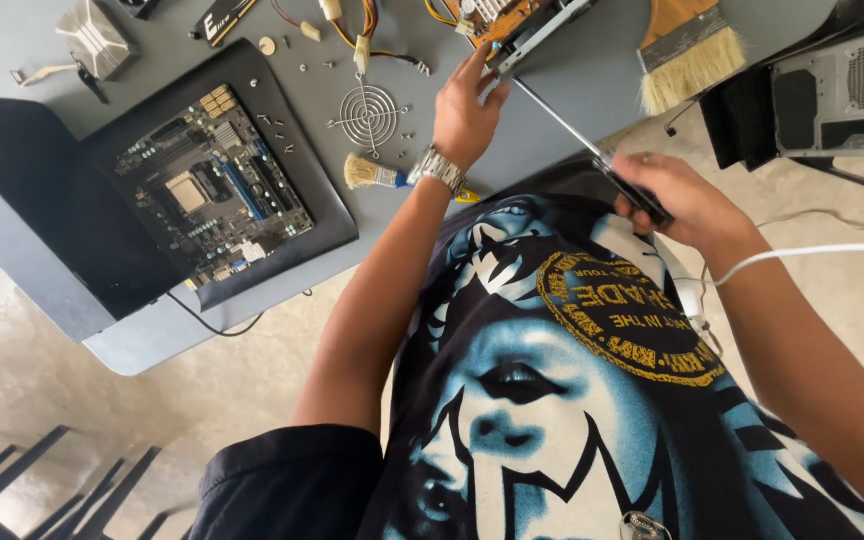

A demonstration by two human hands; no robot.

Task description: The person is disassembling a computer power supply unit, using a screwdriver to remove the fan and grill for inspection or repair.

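Grey worktop point(572, 100), rounded corner toward the person. Black mat point(322, 215) lies near that corner, with a motherboard point(207, 190) on it. Just beside the mat's far edge: round wire fan grille point(367, 113) and loose screws point(277, 125). Small brush point(372, 174) lies at the near edge. Heatsink point(97, 38) and a black memory stick point(220, 20) sit toward the far edge. Wide paintbrush point(687, 55) lies near the right edge. Wire bundle point(362, 35) lies beside a metal-framed circuit board assembly point(512, 20) at the far edge.

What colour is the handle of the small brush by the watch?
Blue with a yellow end, on the small brush, head view.
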